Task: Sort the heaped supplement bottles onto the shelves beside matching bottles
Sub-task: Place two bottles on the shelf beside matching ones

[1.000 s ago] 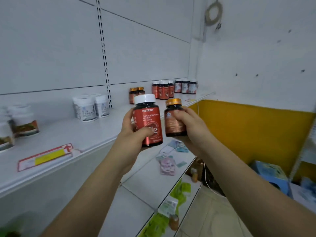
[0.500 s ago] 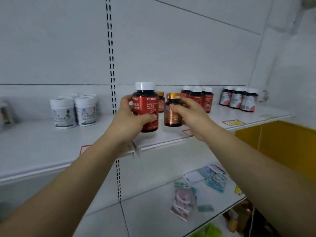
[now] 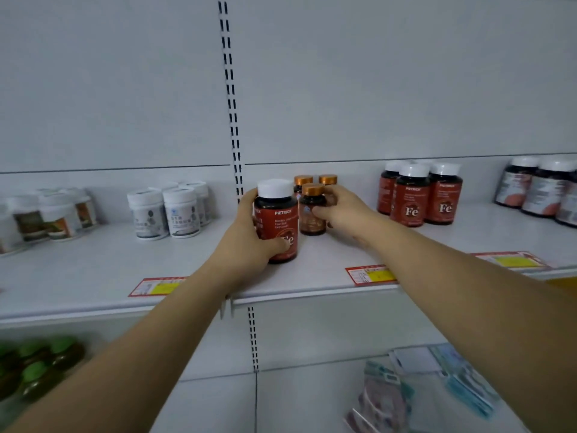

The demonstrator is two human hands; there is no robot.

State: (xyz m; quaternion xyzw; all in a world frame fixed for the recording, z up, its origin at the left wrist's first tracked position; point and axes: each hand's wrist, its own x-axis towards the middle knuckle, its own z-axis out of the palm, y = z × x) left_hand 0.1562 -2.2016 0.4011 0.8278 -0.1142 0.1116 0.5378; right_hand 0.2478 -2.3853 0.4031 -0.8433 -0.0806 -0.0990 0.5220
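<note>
Fingers point(image 3: 321, 210) of the right hand point(image 3: 346, 214) curl round a small amber bottle with a gold cap point(image 3: 312, 210), which stands on, or just above, the upper shelf point(image 3: 312, 276) directly in front of two matching gold-capped bottles point(image 3: 315, 180) near the back wall; whether its base has fully met the shelf cannot be told. The left hand point(image 3: 249, 239) grips a larger red-labelled Fe bottle with a white cap point(image 3: 276, 220), thumb across the label, held just left of the small bottle and nearer the shelf's front edge, close to the slotted upright point(image 3: 232, 120). Its own kind, a cluster of red Fe bottles point(image 3: 418, 195), stands well to the right along the back of the same shelf, so this bottle looks not yet placed. Judging by this, the small amber bottle is at or nearly at its proper spot and only needs letting go, while the Fe bottle has to travel right to join its group. Other groups already stand sorted toward the back: white tubs point(image 3: 168, 210) left of the upright, more tubs point(image 3: 46, 214) by the left end, dark bottles point(image 3: 543, 189) at the right end. Green-capped bottles point(image 3: 34, 367) show blurred on the lower shelf at left; the heap itself is out of sight, so how many remain cannot be judged.
</note>
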